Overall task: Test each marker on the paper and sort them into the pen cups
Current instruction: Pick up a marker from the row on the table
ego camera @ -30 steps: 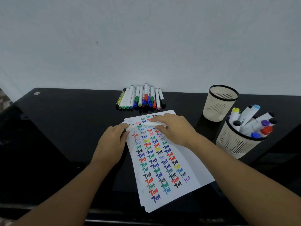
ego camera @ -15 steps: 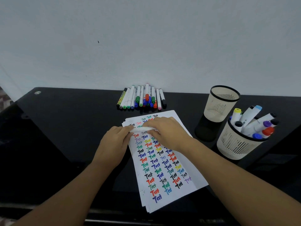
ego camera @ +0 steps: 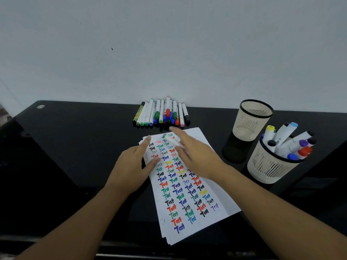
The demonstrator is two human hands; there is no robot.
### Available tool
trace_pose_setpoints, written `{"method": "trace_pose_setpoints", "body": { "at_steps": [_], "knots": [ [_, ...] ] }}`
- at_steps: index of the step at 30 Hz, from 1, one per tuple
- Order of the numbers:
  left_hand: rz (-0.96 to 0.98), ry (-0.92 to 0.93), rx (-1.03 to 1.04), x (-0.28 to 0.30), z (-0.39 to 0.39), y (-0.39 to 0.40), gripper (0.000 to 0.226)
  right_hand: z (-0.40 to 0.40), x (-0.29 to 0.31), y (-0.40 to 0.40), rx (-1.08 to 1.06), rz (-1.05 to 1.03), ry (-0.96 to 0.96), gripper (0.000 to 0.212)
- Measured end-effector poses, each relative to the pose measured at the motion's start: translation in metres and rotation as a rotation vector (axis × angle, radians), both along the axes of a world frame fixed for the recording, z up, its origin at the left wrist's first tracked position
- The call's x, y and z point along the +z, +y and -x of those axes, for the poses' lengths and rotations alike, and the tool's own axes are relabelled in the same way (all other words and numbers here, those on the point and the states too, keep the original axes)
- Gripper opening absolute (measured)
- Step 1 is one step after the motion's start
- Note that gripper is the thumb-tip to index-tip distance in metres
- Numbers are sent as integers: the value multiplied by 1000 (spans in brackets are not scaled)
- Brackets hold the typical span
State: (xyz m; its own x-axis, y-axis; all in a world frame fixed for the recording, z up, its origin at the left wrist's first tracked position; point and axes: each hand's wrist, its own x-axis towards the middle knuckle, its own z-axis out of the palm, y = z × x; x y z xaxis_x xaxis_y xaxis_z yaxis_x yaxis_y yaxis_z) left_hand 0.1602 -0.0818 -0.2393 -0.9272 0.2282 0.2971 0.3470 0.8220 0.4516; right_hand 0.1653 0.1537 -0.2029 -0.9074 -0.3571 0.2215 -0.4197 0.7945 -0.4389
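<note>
The step in hand looks like the end of one marker's test. The right hand (ego camera: 195, 156) hovers over the top of the paper (ego camera: 189, 194) with a white marker with a green cap (ego camera: 171, 140) lying blurred across its fingers; whether that grip pinches it or merely carries it I cannot tell. The left hand (ego camera: 131, 166) rests at the paper's left edge, fingers spread and straight, pressing the sheets flat.

Next, I judge, the marker must go into a cup: the filled pen cup (ego camera: 270, 166) stands right of the paper, the empty pen cup (ego camera: 251, 119) just behind it. A row of untested markers (ego camera: 163, 114) lies beyond the paper's top edge.

All sits on a glossy black desk (ego camera: 75, 147) against a plain pale wall (ego camera: 169, 44).
</note>
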Motion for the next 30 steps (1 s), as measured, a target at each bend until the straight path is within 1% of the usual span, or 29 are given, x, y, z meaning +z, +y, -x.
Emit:
{"method": "trace_pose_setpoints", "body": {
  "at_steps": [2, 4, 8, 13, 17, 21, 24, 26, 28, 30],
  "knots": [
    [53, 13, -12, -2, 3, -1, 74, 1, 2, 9, -72, 95, -35, 58],
    [65, 35, -33, -5, 5, -3, 69, 2, 3, 16, -133, 169, -70, 58],
    [69, 52, -37, -4, 5, -2, 63, 0, 1, 25, -210, 278, -131, 52],
    [78, 30, -25, -3, 4, -2, 64, -4, 2, 23, -208, 309, -153, 52],
    [62, 10, -19, -3, 5, -3, 65, -4, 6, 24, -221, 349, -207, 52],
    [2, -32, -6, -2, 3, -3, 69, -10, 19, 25, -252, 474, -248, 41],
    [-75, -76, -11, 4, -3, -3, 75, -20, 32, 32, -251, 568, -306, 41],
    [-5, -147, -26, 7, -8, -1, 87, -28, 38, 37, -248, 566, -269, 41],
    [122, -226, -32, 9, -13, 5, 98, -35, 43, 41, -262, 581, -193, 30],
    [226, -270, -44, 8, -21, 12, 106, -45, 49, 45, -292, 624, -161, 15]
  ]
}}
